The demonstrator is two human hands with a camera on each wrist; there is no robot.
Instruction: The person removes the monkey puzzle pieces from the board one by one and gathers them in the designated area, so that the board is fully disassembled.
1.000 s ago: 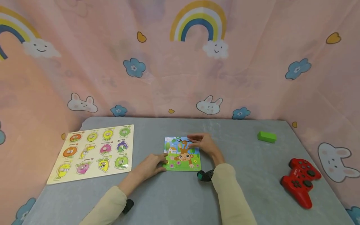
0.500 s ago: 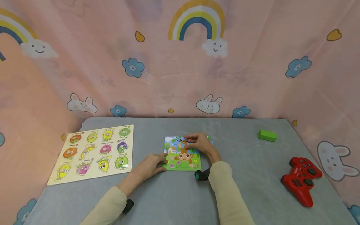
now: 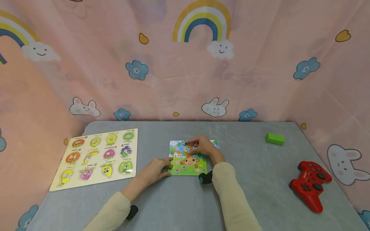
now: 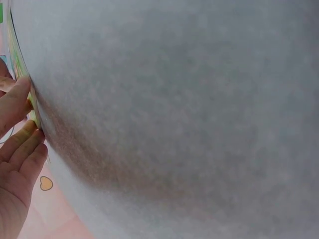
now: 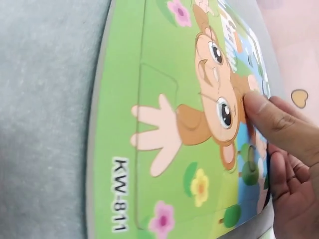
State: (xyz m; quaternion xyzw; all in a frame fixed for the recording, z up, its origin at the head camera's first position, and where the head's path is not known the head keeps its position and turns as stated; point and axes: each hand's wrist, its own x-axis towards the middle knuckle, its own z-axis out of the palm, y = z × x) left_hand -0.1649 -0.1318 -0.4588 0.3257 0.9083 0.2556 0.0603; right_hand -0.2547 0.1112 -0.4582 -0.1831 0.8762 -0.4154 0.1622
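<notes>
A square jigsaw puzzle (image 3: 183,168) with a monkey picture lies flat on the grey table. My left hand (image 3: 156,168) rests at its left side, fingers and thumb fairly straight against the edge; the left wrist view shows these fingertips (image 4: 37,137) touching the thin edge. Over the upper part of the picture, my right hand (image 3: 206,147) grips with thumb and fingers. In the right wrist view its thumb (image 5: 259,107) lies on the picture beside the monkey's head, with the other fingers curled at the far edge. A strip of printed picture (image 3: 215,143) shows past my right hand.
A cream fruit puzzle board (image 3: 95,157) lies to the left. On the right are a green block (image 3: 275,139) towards the back and a red game controller (image 3: 310,186) nearer. A pink printed curtain (image 3: 173,77) stands around the table.
My right hand has slid left across the top of the puzzle, uncovering a printed strip at its right. My left hand has stayed at the left edge.
</notes>
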